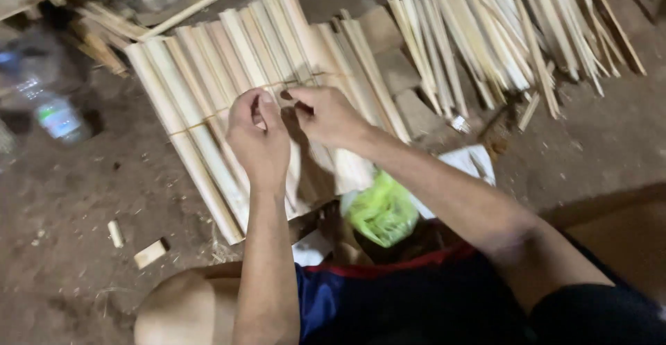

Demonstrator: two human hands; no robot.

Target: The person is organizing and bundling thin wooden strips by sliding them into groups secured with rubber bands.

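Dirt floor (90,199), bamboo slat mat (208,74), loose slats (485,26); hands (258,137) pinching

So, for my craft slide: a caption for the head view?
Both hands pinch a thin binding across a mat of split bamboo slats.

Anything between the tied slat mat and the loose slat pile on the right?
In the head view, flat brownish board pieces lie on the dirt floor between the slat mat and the loose slat pile.
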